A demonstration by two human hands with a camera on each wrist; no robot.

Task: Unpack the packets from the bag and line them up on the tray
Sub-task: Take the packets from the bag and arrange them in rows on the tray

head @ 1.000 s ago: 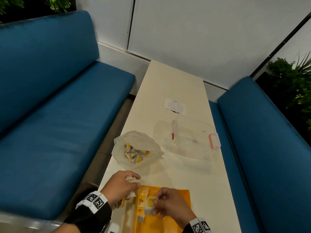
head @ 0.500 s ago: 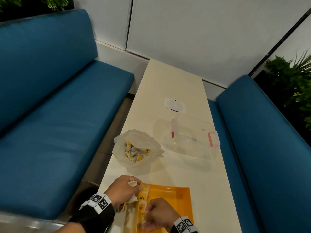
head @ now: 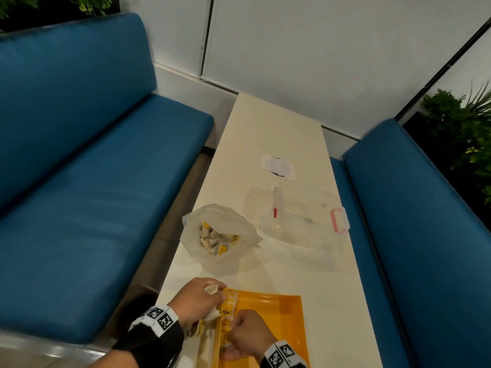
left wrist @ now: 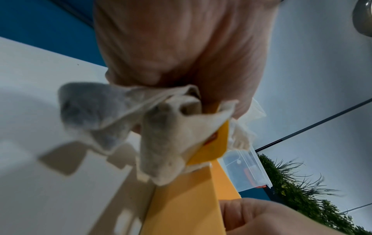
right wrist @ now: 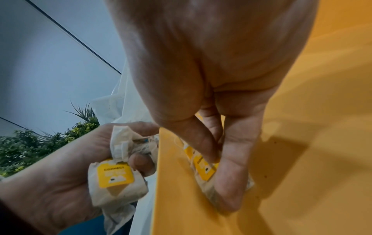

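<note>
The right hand (head: pixel 248 332) pinches a small paper tea packet with a yellow tag (right wrist: pixel 203 168) between thumb and fingertips and presses it onto the floor of the shallow orange plastic tray (head: pixel 281 309), right against the tray's left wall, probably so the wall serves as a straight edge for the row. Just beyond this hand, farther along the same wall, lie the yellow-labelled packets already in line (head: pixel 229 306). The left hand (head: pixel 195 301) sits just outside that wall, touching or nearly touching it, fingers curled round a bunch of crumpled white packets (left wrist: pixel 124 117) (one yellow tag faces out in the right wrist view); holding the supply beside the tray appears meant to keep each transfer short. Well ahead of both hands on the pale bench (head: pixel 265 134) stands the translucent white plastic bag (head: pixel 212 221), mouth open, many packets inside, so the job looks to be at an early stage. To the right of the bag rests a clear plastic lidded box with pink clips (head: pixel 313 216), and beyond it a small white paper slip (head: pixel 276 164).
</note>
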